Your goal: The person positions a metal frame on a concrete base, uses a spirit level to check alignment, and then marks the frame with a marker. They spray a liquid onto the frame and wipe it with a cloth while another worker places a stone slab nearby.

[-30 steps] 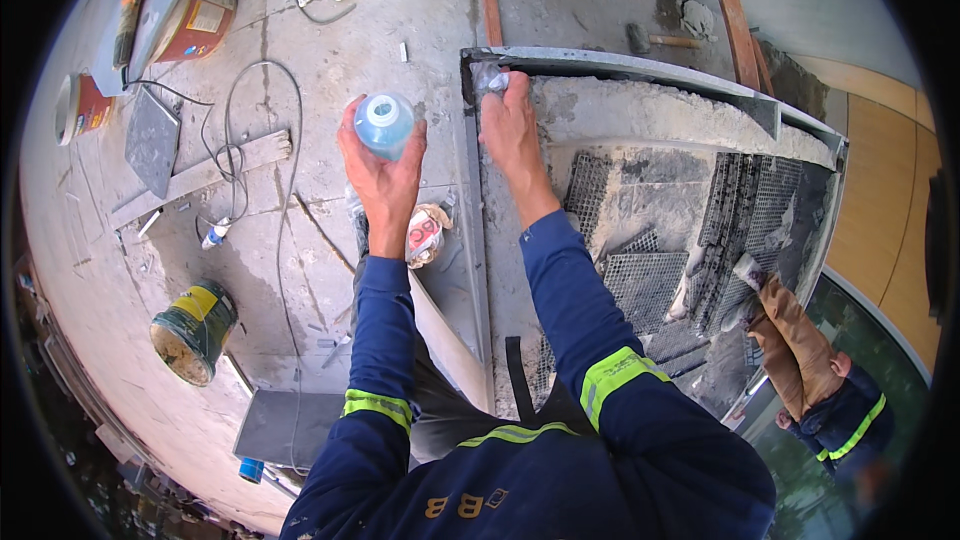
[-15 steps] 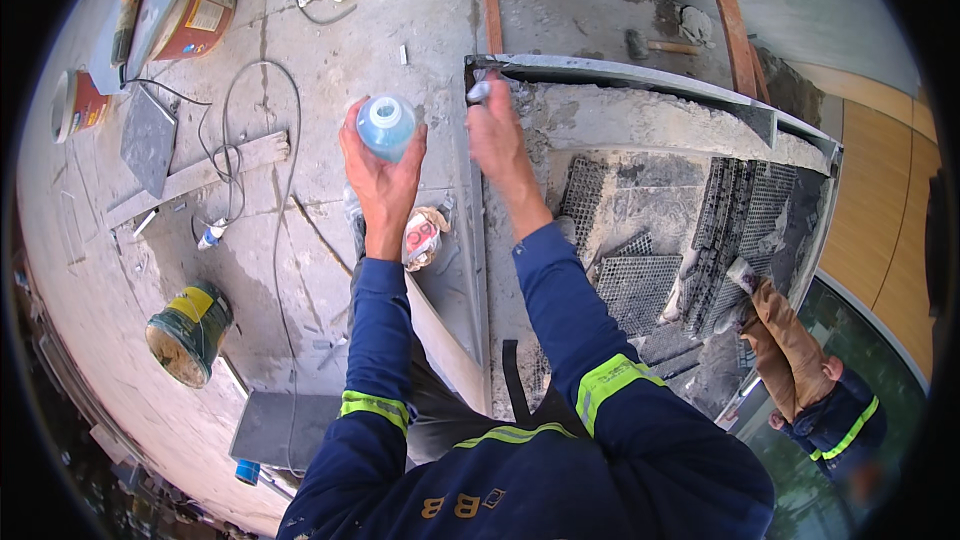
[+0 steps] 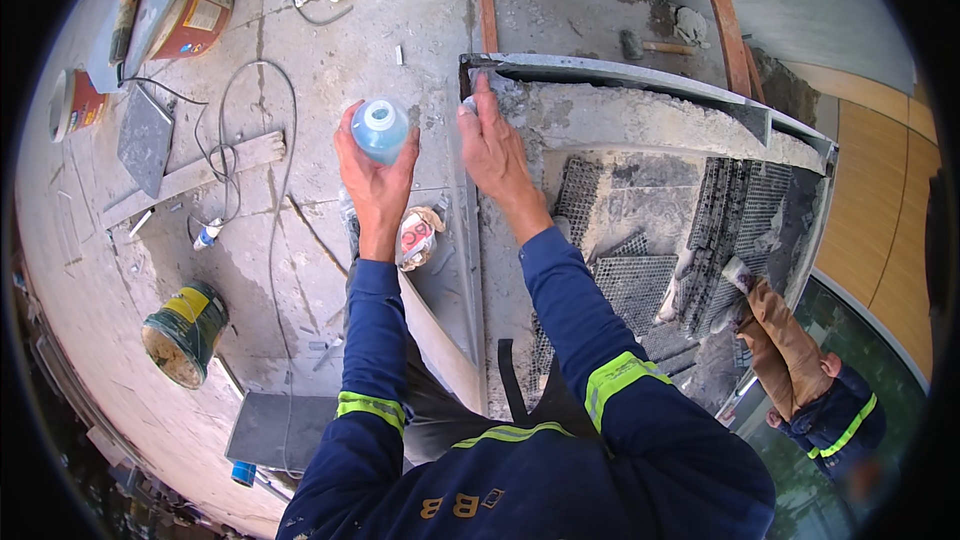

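Observation:
My left hand [image 3: 374, 170] is wrapped round a translucent light-blue plastic bottle [image 3: 379, 135] with its uncapped mouth facing up. My right hand [image 3: 492, 145] grips a small whitish object [image 3: 468, 105], partly hidden and too blurred to identify, at the top-left corner of a metal-edged frame [image 3: 640, 70]; its index finger reaches up toward that corner. Below the left hand lies a crumpled red-and-white bag [image 3: 420, 238] on the concrete floor. Rough mortar [image 3: 660, 120] runs along the inside of the frame to the right.
Buckets [image 3: 185, 330], a cable loop [image 3: 280, 80], a board [image 3: 195, 180] and a dark tile [image 3: 147, 140] lie to the left. Black mesh sheets [image 3: 630, 285] lie inside the frame. A co-worker [image 3: 820, 400] sits at lower right. A hammer [image 3: 665, 45] and timber props [image 3: 725, 20] stand or lie beyond.
My right hand has moved left and slightly down, its index finger straightening and the white object shifting toward the frame's left edge. My left hand still holds the bottle in about the same place.

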Motion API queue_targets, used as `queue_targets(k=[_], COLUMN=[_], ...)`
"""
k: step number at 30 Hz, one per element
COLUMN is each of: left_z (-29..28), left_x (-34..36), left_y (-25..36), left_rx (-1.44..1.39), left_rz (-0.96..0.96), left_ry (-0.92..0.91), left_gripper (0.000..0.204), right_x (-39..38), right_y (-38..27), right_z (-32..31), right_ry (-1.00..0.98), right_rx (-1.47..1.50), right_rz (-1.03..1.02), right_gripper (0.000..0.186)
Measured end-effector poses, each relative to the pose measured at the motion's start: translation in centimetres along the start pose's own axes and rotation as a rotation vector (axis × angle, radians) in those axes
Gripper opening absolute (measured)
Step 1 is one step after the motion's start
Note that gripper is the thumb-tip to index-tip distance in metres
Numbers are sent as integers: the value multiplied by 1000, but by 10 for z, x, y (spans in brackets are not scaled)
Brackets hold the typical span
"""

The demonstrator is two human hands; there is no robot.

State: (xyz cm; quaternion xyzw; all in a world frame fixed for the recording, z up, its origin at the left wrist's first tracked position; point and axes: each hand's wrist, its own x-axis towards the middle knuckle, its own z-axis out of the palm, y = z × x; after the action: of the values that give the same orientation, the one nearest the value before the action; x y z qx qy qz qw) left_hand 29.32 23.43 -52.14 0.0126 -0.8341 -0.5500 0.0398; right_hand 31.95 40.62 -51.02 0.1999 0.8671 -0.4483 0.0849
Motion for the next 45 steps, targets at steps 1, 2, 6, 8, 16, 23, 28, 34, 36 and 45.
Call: queue_targets(k=[1,2,6,8,16,23,28,34,36,45], left_z=[0,0,-2,-2,-6,-14,7,12,7,133], left_x=[-1,-2,-3,-5,-5,5,3,-76,-121,-307], left_y=[-1,-1,5,4,2,10,26,95,160,403], left_rx=[-13,-19,-11,-8,-12,-3,-111,-254,-201,-100], left_rz=[-9,-16,-19,-13,7,36,89,51,59,94], left_ry=[3,5,9,17,27,35,-6,-128,-289,-813], left_gripper=[77,77,76,76,75,75,78,79,80,82], right_x=[0,0,-4,-6,-14,-23,-59,-176,-233,-391], right_y=[2,4,18,23,22,20,45,74,120,252], right_z=[0,0,0,-2,-5,7,-35,-169,-210,-405], right_ry=[-1,-1,55,97,22,73,129,52,52,253], right_rx=[-3,-6,47,70,143,145,-16,20,-55,866], right_rz=[-13,-26,-65,-76,-55,-45,-214,-164,-50,573], right_gripper=[72,72,69,68,64,60,51,26,26,44])
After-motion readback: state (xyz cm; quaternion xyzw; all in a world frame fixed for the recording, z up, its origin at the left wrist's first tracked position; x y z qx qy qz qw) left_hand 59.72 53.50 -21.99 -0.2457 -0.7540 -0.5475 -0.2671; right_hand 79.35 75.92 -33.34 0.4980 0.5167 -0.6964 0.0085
